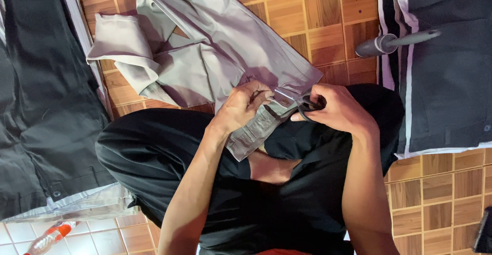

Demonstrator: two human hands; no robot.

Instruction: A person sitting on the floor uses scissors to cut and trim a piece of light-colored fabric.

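A pair of grey trousers (215, 45) lies across a wood-patterned tile floor and over my lap. My left hand (241, 106) pinches the waistband edge of the trousers near the middle of the view. My right hand (335, 109) grips black-handled scissors (300, 100), their blades pointing left at the cloth held by the left hand. Both hands are close together above my black-clad legs (169, 152).
Dark folded garments (41, 96) are stacked at the left, and more dark cloth with white edges (446, 75) at the right. A dark grey handled tool (389, 42) rests on the right stack. A small red-capped bottle (48, 236) lies at the bottom left.
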